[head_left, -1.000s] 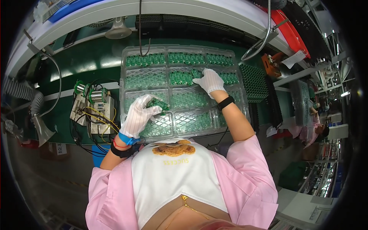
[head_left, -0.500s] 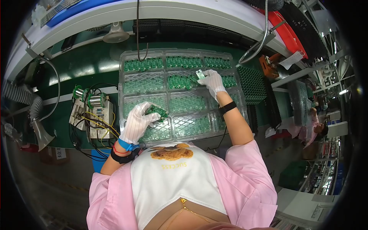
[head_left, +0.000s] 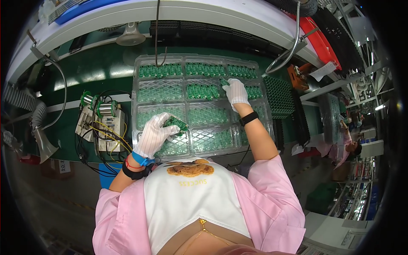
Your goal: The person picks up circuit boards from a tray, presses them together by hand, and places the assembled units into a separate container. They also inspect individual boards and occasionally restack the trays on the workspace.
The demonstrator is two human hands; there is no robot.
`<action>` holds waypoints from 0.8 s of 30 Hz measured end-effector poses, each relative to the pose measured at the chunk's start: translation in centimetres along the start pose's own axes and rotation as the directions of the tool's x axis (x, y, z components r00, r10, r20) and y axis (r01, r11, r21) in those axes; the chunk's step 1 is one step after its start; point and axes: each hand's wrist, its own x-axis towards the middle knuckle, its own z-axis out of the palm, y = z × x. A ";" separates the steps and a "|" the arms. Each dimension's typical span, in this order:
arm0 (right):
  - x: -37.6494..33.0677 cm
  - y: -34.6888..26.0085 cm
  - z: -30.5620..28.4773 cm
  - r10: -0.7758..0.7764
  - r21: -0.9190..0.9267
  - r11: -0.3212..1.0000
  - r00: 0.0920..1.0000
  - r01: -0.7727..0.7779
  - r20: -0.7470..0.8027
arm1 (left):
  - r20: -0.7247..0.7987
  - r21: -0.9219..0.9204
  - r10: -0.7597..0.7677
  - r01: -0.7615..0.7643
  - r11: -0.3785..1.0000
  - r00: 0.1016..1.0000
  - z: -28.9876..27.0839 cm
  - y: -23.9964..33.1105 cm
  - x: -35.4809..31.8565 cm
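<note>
My left hand [head_left: 154, 135], in a white striped glove, is closed around some small green circuit boards [head_left: 178, 126] over the near left part of a clear plastic compartment tray [head_left: 183, 94]. How many boards it grips I cannot tell. Farther off to the right, my gloved right hand [head_left: 236, 92] pinches one small circuit board [head_left: 223, 82] above the second row. Just left of that hand, a row of upright circuit boards [head_left: 203, 91] fills a middle compartment. More boards [head_left: 205, 69] stand in the far row. Through the near compartments, green shows under a criss-cross pattern.
Left of the tray lie two solder wire spools [head_left: 107, 109] and white units with tangled cables [head_left: 111, 135]. A dark cable with a hook [head_left: 157, 38] hangs over the tray's far edge. A green perforated block [head_left: 278, 95] stands right. A shelf [head_left: 191, 13] crosses above.
The board in my right hand has tilted, from its bright face showing to a darker, narrower side. My left hand stays nearly in place with its boards.
</note>
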 end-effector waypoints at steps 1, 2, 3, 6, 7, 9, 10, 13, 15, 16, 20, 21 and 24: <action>0.0 -0.2 0.0 0.019 0.029 0.999 0.998 -0.017 -0.061 | 0.018 0.030 0.033 -0.033 0.999 0.999 -0.1 0.0 0.1; 0.0 -0.3 0.0 0.040 0.060 0.998 0.992 -0.033 -0.120 | 0.014 0.027 0.033 -0.034 0.999 0.999 -0.1 -0.1 0.1; -0.1 -0.4 0.0 0.036 0.056 0.998 0.992 -0.029 -0.120 | 0.024 0.037 0.047 -0.048 0.998 0.999 -0.1 -0.2 0.2; -1.1 -1.5 0.0 -0.003 -0.038 0.999 0.999 0.001 -0.041 | 0.035 0.060 0.070 -0.072 0.996 0.997 -0.1 -0.6 0.0; -1.3 -1.5 0.1 -0.008 -0.038 0.999 0.999 0.007 -0.038 | 0.025 0.034 0.082 -0.083 0.996 0.996 0.0 -0.8 0.0; -1.5 -1.1 0.1 -0.086 -0.158 0.984 0.996 0.081 -0.024 | 0.004 -0.020 0.107 -0.107 0.994 0.994 0.0 -1.0 -0.2; -1.6 -1.0 0.0 -0.123 -0.217 0.969 0.992 0.117 -0.014 | 0.001 -0.021 0.105 -0.105 0.994 0.994 0.1 -1.0 -0.2; -2.0 -1.2 -0.1 -0.111 -0.239 0.965 0.994 0.110 0.011 | -0.023 0.060 0.150 -0.148 0.987 0.988 0.1 -0.9 -0.2; -2.0 -1.1 -0.1 -0.103 -0.251 0.962 0.994 0.106 0.025 | -0.034 0.189 0.288 -0.277 0.942 0.957 0.0 -1.0 0.0; -1.8 -0.9 -0.1 -0.096 -0.236 0.966 0.994 0.105 0.049 | -0.022 0.317 0.422 -0.394 0.863 0.906 0.0 -1.1 0.1; -1.6 -0.3 -0.7 -0.103 -0.190 0.974 0.990 0.121 0.099 | 0.008 0.418 0.504 -0.461 0.783 0.863 0.0 -1.2 -0.1; -1.7 -0.3 -0.9 -0.125 -0.172 0.975 0.987 0.140 0.100 | 0.010 0.410 0.483 -0.445 0.797 0.875 0.0 -1.1 -0.2; -1.8 -0.3 -0.8 -0.149 -0.157 0.973 0.981 0.168 0.124 | -0.023 0.130 0.109 -0.106 0.986 0.994 0.4 -0.4 -0.5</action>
